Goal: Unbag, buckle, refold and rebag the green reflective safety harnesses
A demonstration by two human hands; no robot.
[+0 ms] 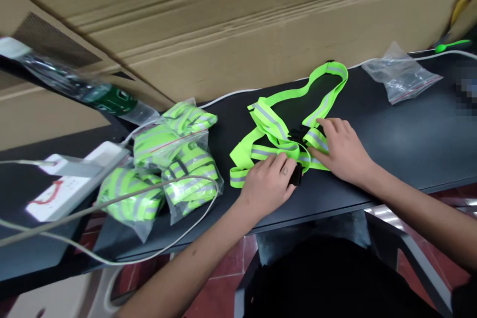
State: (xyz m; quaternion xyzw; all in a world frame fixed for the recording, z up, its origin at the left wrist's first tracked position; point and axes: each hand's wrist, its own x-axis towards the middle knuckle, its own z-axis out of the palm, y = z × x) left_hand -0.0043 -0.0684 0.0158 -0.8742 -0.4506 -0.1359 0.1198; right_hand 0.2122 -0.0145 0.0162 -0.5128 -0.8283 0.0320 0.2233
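The left arm (186, 263) rises from the bottom of the frame toward its center, the left hand (266, 184) palm-down with fingers curled, while the right arm (421, 213) slants in from the right edge, the right hand (343, 151) palm-down and spread just beside it, fingers pointing left.

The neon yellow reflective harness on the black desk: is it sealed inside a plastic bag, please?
No, the reflective harness lies unbagged on the black desk, under the left hand and right hand.

This is a packing workshop: bagged reflective vests (160, 159), a power strip (63, 184) and cardboard cartons (223, 25) crowd a black workbench (395, 129).
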